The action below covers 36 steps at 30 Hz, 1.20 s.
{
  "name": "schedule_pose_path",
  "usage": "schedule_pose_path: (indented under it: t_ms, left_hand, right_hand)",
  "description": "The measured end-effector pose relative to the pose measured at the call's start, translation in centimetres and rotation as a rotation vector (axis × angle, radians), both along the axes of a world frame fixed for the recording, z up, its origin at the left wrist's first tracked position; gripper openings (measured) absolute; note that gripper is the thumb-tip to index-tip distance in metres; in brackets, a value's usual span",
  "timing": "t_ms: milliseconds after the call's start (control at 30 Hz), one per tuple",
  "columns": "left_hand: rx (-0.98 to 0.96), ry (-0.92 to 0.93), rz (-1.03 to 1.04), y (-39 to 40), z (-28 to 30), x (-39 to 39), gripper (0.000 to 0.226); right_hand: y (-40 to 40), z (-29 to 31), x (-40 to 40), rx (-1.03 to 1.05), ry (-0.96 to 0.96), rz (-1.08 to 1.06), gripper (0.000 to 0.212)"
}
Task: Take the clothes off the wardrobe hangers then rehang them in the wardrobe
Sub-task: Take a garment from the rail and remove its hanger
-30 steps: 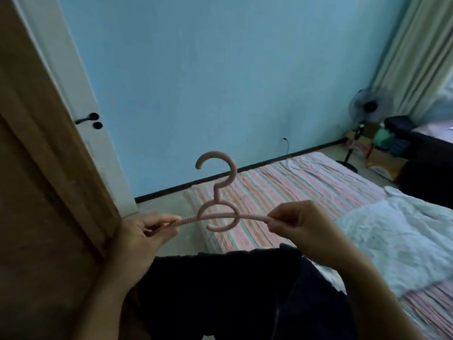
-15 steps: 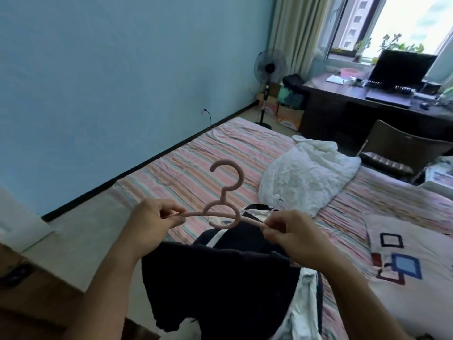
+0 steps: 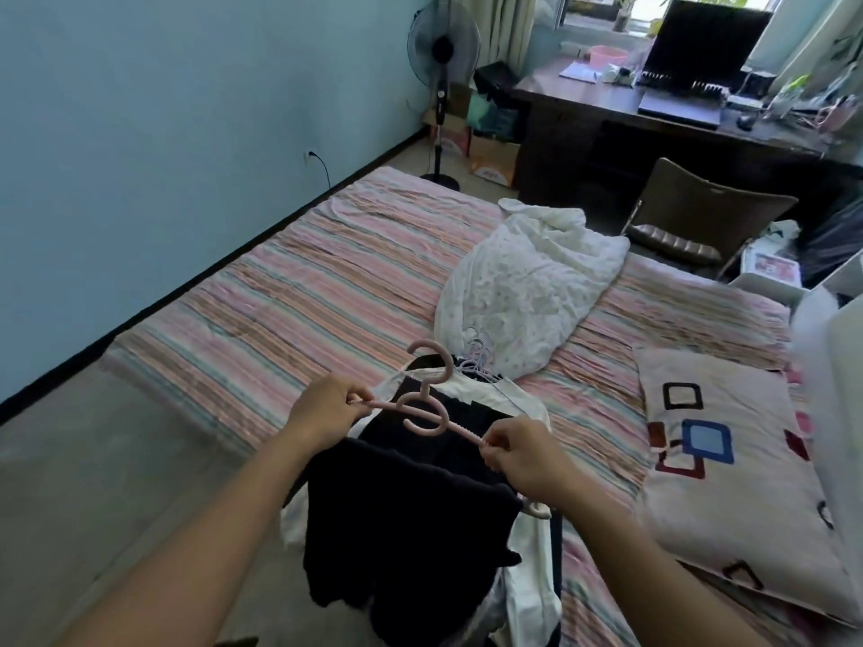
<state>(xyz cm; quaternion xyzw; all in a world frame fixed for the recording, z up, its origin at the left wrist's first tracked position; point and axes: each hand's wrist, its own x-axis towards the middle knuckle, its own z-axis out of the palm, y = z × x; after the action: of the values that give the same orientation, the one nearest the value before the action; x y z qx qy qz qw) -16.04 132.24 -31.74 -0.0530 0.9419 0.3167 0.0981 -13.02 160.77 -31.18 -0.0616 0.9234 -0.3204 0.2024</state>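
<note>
Holding a pink hanger point(image 3: 422, 415) out over the bed point(image 3: 299, 310), we pinch one arm of it in the left hand point(image 3: 322, 413) and the other arm in the right hand point(image 3: 523, 464), fingers curled on both. Its hook points up and away from us. A dark garment point(image 3: 401, 520) hangs below the hands; the left hand hides that end of the hanger, and how the cloth sits on the hanger is hard to make out. One pink hanger tip shows just under the right wrist. Under the garment lies a pile of clothes point(image 3: 527, 595), white and dark, partly covered and cut off at the bottom edge. Thin wire hangers point(image 3: 476, 361) bunch at the top of the pile, too tangled to count. A crumpled white blanket point(image 3: 527, 282) lies behind them, a pillow point(image 3: 728, 464) to the right. The desk point(image 3: 583, 95), chair point(image 3: 696, 212) and fan point(image 3: 441, 44) stand beyond the bed.
</note>
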Motion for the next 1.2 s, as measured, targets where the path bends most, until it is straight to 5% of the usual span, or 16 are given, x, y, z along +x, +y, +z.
schedule_pose_path:
  t_ms: [500, 800, 1200]
  left_hand:
    - [-0.422, -0.083, -0.014, 10.9, -13.3, -20.4, 0.018]
    - [-0.343, -0.254, -0.136, 14.6, -24.0, -28.6, 0.036]
    - [-0.292, -0.448, -0.305, 15.6, -34.9, -32.6, 0.085]
  right_hand:
    - [7.3, -13.6, -19.9, 0.172, -0.036, -0.117, 0.010]
    - [10.1, -26.5, -28.1, 0.047, -0.168, -0.337, 0.016]
    - [11.8, -37.3, -35.5, 0.178, -0.324, -0.159, 0.015]
